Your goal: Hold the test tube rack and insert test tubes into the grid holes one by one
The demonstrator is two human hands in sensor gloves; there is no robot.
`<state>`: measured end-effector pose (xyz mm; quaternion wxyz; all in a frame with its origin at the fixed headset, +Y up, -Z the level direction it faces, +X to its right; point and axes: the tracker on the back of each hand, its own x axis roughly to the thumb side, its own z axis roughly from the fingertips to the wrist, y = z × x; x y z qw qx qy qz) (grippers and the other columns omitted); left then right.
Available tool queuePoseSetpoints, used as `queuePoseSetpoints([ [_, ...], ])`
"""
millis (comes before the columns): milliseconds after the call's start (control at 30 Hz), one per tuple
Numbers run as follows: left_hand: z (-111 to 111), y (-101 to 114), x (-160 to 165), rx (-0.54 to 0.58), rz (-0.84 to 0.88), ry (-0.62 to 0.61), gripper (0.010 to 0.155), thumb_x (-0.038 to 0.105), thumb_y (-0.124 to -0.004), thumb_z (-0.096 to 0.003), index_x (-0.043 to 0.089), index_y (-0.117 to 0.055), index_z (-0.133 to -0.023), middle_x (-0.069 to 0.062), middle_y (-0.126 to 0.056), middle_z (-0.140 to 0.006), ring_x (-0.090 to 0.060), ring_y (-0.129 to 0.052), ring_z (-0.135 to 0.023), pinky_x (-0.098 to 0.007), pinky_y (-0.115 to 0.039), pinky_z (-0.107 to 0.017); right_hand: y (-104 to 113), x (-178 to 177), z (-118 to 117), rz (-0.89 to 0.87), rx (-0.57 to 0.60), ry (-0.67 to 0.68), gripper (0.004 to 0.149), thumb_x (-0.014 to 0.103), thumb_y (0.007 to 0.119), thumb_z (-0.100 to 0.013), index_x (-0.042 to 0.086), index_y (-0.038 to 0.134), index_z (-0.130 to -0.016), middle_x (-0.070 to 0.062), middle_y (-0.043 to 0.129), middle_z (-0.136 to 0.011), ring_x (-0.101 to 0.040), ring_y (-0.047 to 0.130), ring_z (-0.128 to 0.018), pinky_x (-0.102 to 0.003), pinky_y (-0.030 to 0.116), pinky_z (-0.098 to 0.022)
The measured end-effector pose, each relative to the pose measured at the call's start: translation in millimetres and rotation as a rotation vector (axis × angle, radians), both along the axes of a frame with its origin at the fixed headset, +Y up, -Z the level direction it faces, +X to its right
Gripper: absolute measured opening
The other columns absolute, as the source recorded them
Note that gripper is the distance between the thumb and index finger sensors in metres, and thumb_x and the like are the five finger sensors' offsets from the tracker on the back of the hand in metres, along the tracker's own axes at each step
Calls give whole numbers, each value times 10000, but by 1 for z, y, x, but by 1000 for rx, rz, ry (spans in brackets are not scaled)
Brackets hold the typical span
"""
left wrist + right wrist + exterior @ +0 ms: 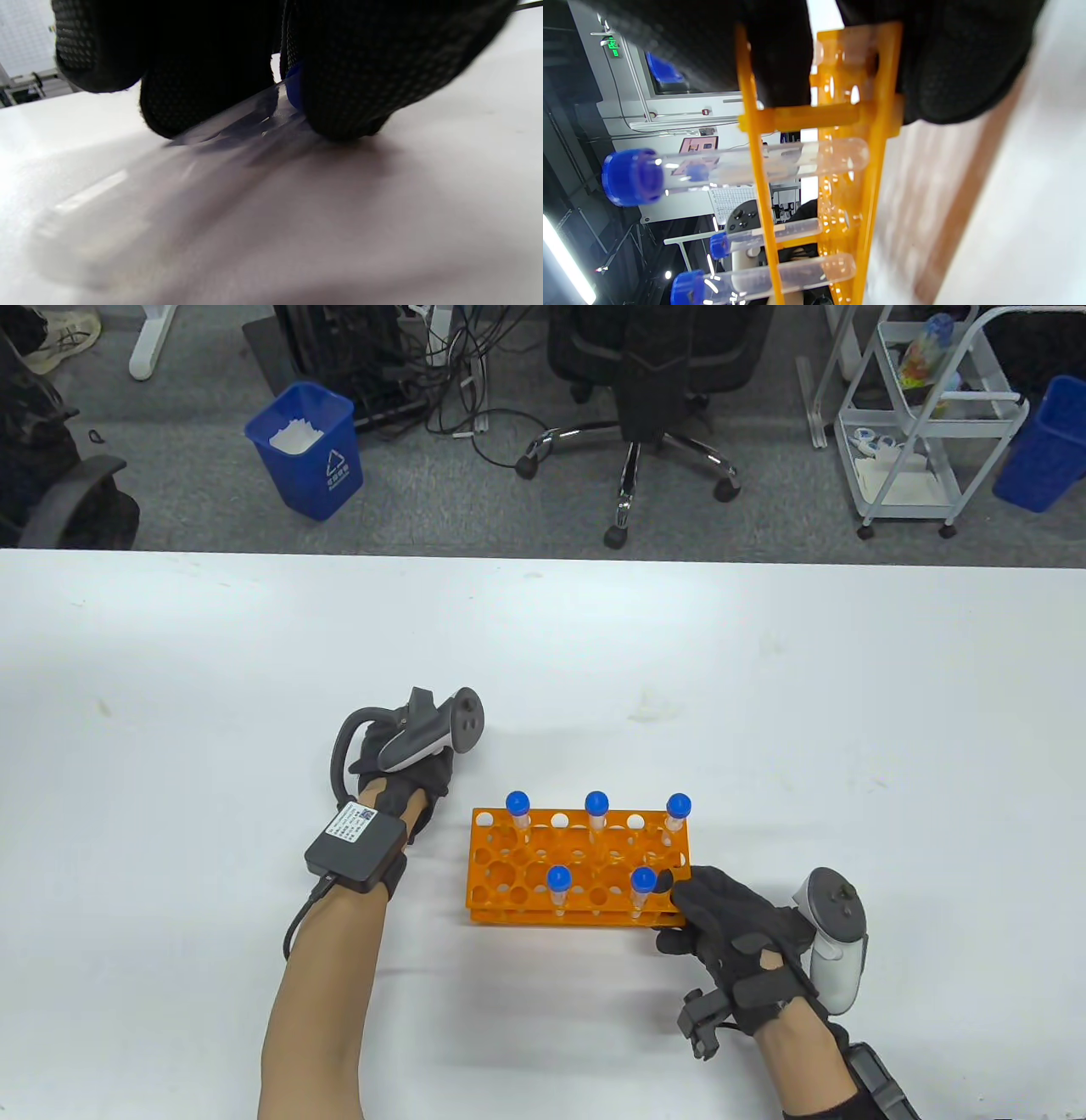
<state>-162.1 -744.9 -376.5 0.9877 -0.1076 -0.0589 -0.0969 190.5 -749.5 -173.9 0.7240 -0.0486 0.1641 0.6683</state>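
On the white counter [764, 712] the orange rack [509, 874], holding five capped tubes, was gripped at its near right corner by the right hand [730, 925]. The left hand [407, 780], left of it, pinched another tube [237, 123] lying flat; lifting and upending it probably came next.

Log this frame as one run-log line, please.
rack: five tubes seated | right hand: grips rack's right end | left hand: on table, fingers on loose tube

White table [254, 645] in front; beyond it grey carpet floor [170, 492] with two blue bins [307, 449] [1042, 445], black office chair [632, 398], tangled cables [458, 373], white wheeled cart [925, 415].
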Motion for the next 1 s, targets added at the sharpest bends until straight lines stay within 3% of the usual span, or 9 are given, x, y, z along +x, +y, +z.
queuePoseSetpoints([
  [200, 9, 18, -5, 56, 111, 24, 628, 380, -974, -324, 231, -819, -914, -54, -995, -742, -302, -1076, -490, -439, -892, -406, 0, 0, 0, -4, -1, -6, 448, 361, 772, -445, 76, 842, -783, -451, 605, -946, -581, 820, -679, -651, 826, -406],
  [233, 13, 29, -8, 90, 150, 23, 589, 382, -971, -325, 326, -814, -890, -54, -992, -747, -300, -1077, -490, -437, -894, -404, 0, 0, 0, -4, -1, -6, 448, 361, 772, -446, 77, 842, -784, -451, 604, -946, -582, 820, -678, -650, 826, -406],
  [333, 28, 59, -16, 177, 269, 18, 588, 380, -969, -327, 328, -815, -892, -58, -989, -754, -302, -1074, -494, -439, -894, -404, -1, 0, 0, -3, -2, -7, 447, 362, 772, -446, 77, 842, -784, -451, 605, -946, -582, 820, -679, -650, 826, -406],
  [400, 46, 88, -24, 267, 401, 11, 616, 378, -968, -330, 242, -827, -914, -64, -989, -753, -304, -1076, -491, -440, -895, -402, -1, 0, 0, -5, -2, -7, 448, 362, 772, -445, 77, 841, -784, -452, 605, -945, -582, 820, -679, -650, 826, -407],
  [467, 62, 111, -31, 352, 521, -4, 559, 379, -971, -330, 326, -845, -872, -68, -995, -748, -303, -1081, -482, -438, -900, -397, -1, 0, 0, -6, -2, -7, 447, 362, 772, -446, 77, 842, -784, -450, 604, -946, -581, 820, -679, -649, 827, -407],
  [500, 74, 124, -36, 393, 593, -18, 591, 378, -973, -330, 236, -854, -891, -69, -995, -748, -303, -1082, -481, -437, -901, -397, -1, 0, 0, -6, -2, -7, 447, 362, 771, -446, 77, 841, -784, -451, 604, -946, -581, 820, -679, -649, 826, -407],
  [667, 131, 163, -46, 546, 879, -130, 564, 374, -972, -337, 280, -833, -876, -76, -993, -749, -299, -1082, -462, -421, -903, -380, -2, 0, 0, -6, -3, -8, 448, 362, 771, -446, 77, 841, -784, -449, 605, -946, -580, 820, -680, -650, 827, -406],
  [800, 169, 167, -45, 593, 999, -232, 577, 259, -1017, -327, 272, -830, -872, -67, -996, -754, -289, -1087, -458, -412, -907, -377, -2, 0, 0, -4, -4, -8, 448, 363, 771, -446, 77, 842, -783, -450, 605, -946, -580, 821, -680, -650, 827, -406],
  [1000, 200, 148, -36, 577, 1036, -338, 550, 270, -1034, -310, 208, -844, -823, -81, -1008, -736, -294, -1094, -452, -419, -911, -376, -2, 0, 0, -7, -4, -8, 449, 364, 772, -445, 78, 841, -784, -449, 606, -946, -580, 821, -679, -649, 828, -407],
])
